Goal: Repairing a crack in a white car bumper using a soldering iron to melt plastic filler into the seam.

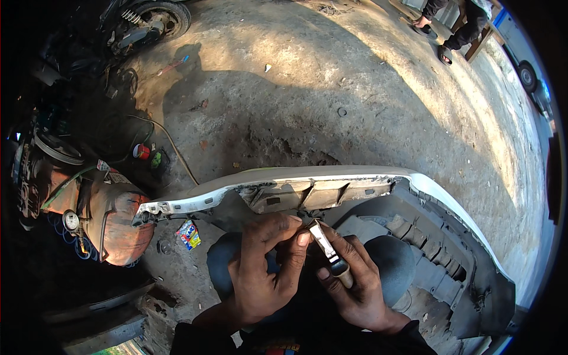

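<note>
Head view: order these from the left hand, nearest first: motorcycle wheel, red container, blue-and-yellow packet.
1. Blue-and-yellow packet: on the ground, just left of the left hand.
2. Red container: farther out, up and left.
3. Motorcycle wheel: far off, at the upper left edge.
</note>
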A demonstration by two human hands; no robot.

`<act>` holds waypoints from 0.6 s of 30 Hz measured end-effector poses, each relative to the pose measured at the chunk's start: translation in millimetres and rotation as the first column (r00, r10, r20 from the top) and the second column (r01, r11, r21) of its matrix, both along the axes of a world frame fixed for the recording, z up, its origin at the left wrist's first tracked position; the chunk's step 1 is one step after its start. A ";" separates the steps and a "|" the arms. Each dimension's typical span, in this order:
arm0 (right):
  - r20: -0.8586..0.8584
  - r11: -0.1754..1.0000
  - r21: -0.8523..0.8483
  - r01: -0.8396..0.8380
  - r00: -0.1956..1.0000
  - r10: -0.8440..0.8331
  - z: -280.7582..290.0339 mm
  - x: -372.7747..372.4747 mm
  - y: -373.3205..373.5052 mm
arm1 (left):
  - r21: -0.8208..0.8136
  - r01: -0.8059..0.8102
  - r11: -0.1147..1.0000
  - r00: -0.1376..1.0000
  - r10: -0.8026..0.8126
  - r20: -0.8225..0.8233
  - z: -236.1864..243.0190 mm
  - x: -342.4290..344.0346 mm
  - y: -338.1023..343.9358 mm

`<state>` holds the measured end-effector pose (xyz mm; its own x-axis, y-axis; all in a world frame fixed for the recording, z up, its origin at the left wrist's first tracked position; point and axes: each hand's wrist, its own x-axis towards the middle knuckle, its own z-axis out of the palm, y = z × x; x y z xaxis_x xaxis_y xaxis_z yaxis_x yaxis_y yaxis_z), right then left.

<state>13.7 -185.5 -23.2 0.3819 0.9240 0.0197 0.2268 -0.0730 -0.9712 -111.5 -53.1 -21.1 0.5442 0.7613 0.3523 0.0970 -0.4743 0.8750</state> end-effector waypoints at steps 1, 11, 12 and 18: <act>0.012 1.000 -0.007 0.000 1.000 0.000 -0.2 0.2 -0.1 | 0.049 0.012 0.999 0.999 -0.010 -0.047 3.7 0.6 1.0; 0.012 1.000 0.004 0.021 1.000 -0.021 -1.6 -0.7 -2.6 | 0.161 0.044 0.986 0.995 -0.030 -0.091 5.1 1.0 1.3; 0.008 1.000 -0.005 0.022 1.000 -0.022 -1.2 -0.9 -2.9 | 0.161 0.045 0.986 0.995 -0.031 -0.090 5.6 1.4 -0.4; 0.063 0.999 0.011 0.042 0.997 -0.043 -4.4 -2.5 -3.4 | -0.576 0.208 0.790 0.978 -0.152 0.144 13.5 -2.1 4.3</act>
